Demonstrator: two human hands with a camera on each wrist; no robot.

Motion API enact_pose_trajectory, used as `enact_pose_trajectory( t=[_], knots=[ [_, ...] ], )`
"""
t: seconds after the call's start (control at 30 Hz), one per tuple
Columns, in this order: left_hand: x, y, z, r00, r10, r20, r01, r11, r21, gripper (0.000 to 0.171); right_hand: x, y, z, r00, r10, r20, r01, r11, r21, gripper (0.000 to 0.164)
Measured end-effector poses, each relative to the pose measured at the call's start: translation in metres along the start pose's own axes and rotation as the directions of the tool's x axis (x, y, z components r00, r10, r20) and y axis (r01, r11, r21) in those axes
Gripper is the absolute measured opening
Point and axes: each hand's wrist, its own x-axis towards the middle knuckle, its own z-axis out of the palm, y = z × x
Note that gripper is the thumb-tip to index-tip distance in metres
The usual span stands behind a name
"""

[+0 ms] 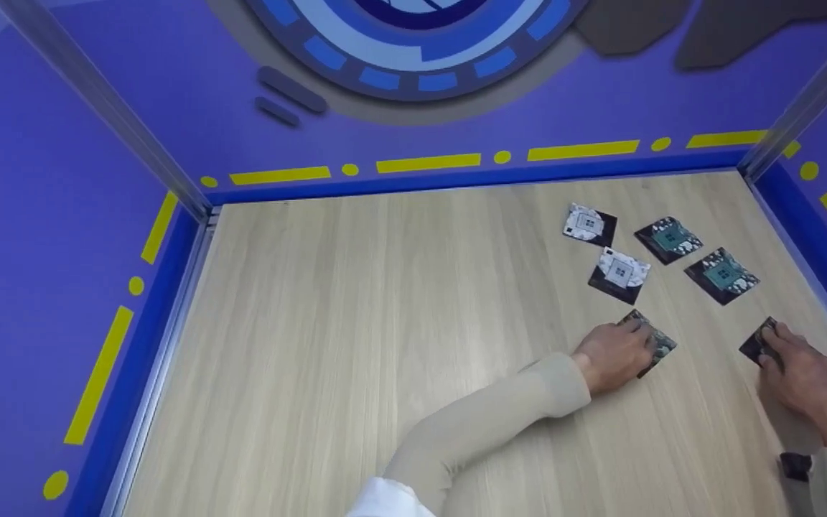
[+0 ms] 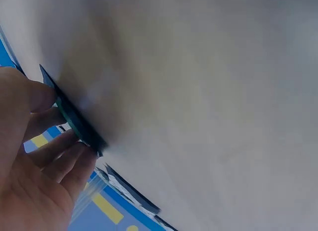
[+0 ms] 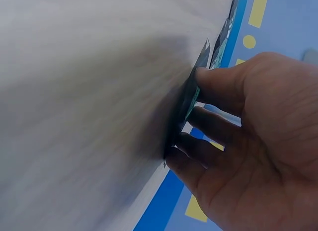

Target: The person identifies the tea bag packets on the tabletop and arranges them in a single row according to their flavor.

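My left hand (image 1: 614,357) holds a flat, square, dark green patterned card (image 1: 663,347) by its edges, low over the wooden table. The left wrist view has this card (image 2: 78,120) edge-on, thumb at one side and fingertips at the other. Farther right, my right hand (image 1: 805,375) grips another dark square card (image 1: 751,350), its printed face partly covered by the fingers. Seen from the right wrist, that card (image 3: 181,109) is tilted edge-on between thumb and fingers. Whether either card touches the table is hard to tell.
Beyond my hands lie two white-and-black square cards (image 1: 620,273) and two green-and-black ones (image 1: 723,276). The wooden table (image 1: 385,301) meets purple-blue panels (image 1: 442,143) at the back and sides, with metal posts (image 1: 108,100) at the corners.
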Motion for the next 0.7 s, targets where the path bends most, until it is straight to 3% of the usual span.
enact_pose_trajectory(
  t=[0.17,0.47,0.7],
  knots=[
    [-0.021,-0.010,0.009,0.999,-0.012,-0.034,0.011,1.000,-0.022,0.046,-0.001,-0.001,0.004,0.999,0.042,0.018,-0.043,0.999,0.003,0.059],
    [-0.061,-0.033,0.028,0.990,-0.095,-0.105,0.090,0.994,-0.054,0.046,0.004,-0.001,0.001,0.998,0.052,0.021,-0.051,0.998,-0.036,0.062],
    [-0.091,-0.060,0.045,0.973,-0.186,-0.133,0.166,0.974,-0.152,0.046,0.003,0.001,-0.001,0.999,0.048,0.004,-0.047,0.998,-0.035,0.061]
  ],
)
